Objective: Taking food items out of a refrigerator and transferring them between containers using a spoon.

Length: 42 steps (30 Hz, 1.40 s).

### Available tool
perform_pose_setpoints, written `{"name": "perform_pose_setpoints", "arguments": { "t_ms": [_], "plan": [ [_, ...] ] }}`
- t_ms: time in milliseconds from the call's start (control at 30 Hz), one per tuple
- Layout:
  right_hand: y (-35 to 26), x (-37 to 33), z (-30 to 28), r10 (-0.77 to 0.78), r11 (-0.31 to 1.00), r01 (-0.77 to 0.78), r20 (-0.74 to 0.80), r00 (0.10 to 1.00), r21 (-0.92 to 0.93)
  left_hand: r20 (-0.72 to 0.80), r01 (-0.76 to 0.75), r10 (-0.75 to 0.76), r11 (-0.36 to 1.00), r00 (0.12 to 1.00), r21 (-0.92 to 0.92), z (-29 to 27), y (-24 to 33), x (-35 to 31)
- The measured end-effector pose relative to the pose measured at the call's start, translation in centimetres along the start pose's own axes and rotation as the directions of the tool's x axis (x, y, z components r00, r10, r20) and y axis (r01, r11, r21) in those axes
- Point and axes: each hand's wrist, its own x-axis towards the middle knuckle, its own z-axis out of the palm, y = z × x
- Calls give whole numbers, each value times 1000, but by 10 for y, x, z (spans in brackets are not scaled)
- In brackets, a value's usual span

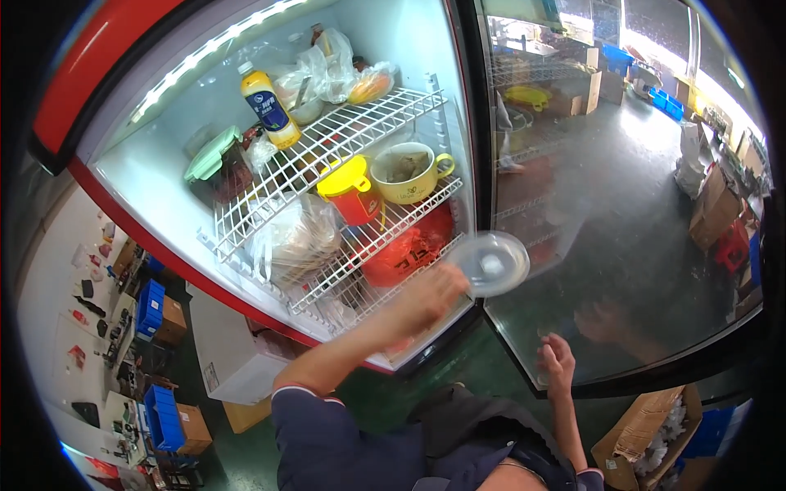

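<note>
Just beyond the fingers of your left hand (434, 296), there's the clear round dish (501, 277), its rim clamped between them, a whitish patch showing at its middle! Up and left of those fingers sits the cream cup (409, 186), brownish chunks inside; left of that, the red tub (358, 204) under its yellow lid (345, 176), contents hidden. Nearer them, the red bag (413, 245) bulges; farther up, the yellow bottle (270, 110) leans. And your right hand (557, 360)? By the glass door (630, 245), fingers loosely curled, slightly apart.
</note>
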Motion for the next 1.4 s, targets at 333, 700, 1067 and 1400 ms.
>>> {"name": "perform_pose_setpoints", "arguments": {
  "t_ms": [333, 700, 1067, 1400],
  "plan": [
    [-39, 4, 33, -287, 956, 238, 393, 874, 170, 262, 408, -313, 672, 913, -618, 46, 91, -37],
    [-39, 17, 11, -197, 949, 182, 33, 980, 256, 679, 694, -220, 432, 700, -576, 37, 107, 19],
    [-81, 80, 86, -87, 980, 53, 174, 981, 191, -43, 680, -788, 556, 614, -478, -4, -54, 16],
    [-174, 185, 274, -421, 856, 507, 437, 794, -96, -294, 748, -775, 625, 559, -223, -8, -105, -15]
  ]
}}
